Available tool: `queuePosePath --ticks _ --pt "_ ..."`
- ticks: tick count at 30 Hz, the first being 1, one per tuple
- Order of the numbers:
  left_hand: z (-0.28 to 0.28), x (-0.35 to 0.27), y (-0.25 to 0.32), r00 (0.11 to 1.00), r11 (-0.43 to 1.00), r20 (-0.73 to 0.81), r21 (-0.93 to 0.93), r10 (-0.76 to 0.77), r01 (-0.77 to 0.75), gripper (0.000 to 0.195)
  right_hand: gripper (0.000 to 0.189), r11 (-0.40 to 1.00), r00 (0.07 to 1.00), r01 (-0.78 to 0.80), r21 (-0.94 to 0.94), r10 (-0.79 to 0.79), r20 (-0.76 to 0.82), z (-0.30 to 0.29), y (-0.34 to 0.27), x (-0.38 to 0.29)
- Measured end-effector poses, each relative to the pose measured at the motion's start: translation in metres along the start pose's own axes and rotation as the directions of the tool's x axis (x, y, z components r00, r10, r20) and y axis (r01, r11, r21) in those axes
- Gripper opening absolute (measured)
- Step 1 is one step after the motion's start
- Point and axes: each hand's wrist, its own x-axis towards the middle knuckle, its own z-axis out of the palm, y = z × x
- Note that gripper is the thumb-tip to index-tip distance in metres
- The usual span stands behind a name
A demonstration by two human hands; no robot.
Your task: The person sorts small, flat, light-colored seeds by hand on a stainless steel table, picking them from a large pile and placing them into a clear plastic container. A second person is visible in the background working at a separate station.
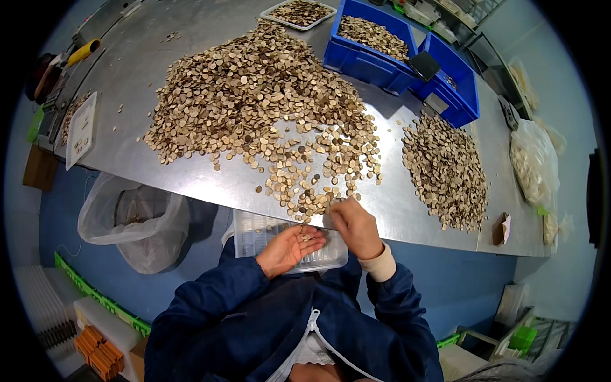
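A broad heap of thin, round, dried slices, tan to dark brown, covers the middle of a metal table. Its loose front tongue reaches the near edge. My left hand is palm up just off that edge, fingers apart, with a few slices lying on it. Above the edge, my right hand is bent down with curled fingers at the front of the loose slices; whether it pinches one is hidden. A clear plastic tray sits on my lap under my hands, with a few slices in it.
A smaller slice heap lies to the right. Blue crates and a white tray stand at the back. Another white tray is at the left edge. A bag-lined bin stands below left; plastic bags rest at far right.
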Motion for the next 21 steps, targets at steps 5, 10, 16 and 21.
queuePosePath --ticks 5,10,16,21 --pt "-0.001 0.0 0.001 1.0 1.0 -0.014 0.016 0.013 -0.013 0.028 0.011 0.993 0.997 -0.038 -0.109 0.031 -0.068 -0.005 0.016 0.018" --pt "-0.003 -0.001 0.001 1.0 0.999 -0.014 0.03 0.02 -0.02 0.027 0.018 0.999 0.999 0.043 -0.03 -0.044 -0.006 0.0 0.008 0.022" --pt "0.015 -0.016 0.005 0.999 0.999 -0.052 0.046 0.01 -0.008 0.027 0.015 0.994 0.999 0.02 -0.111 -0.016 0.042 0.004 0.002 0.016" --pt "0.018 -0.038 0.005 0.993 0.997 -0.102 -0.057 0.053 -0.059 0.028 0.012 0.988 0.997 0.08 -0.13 -0.078 0.023 0.0 0.0 0.015"
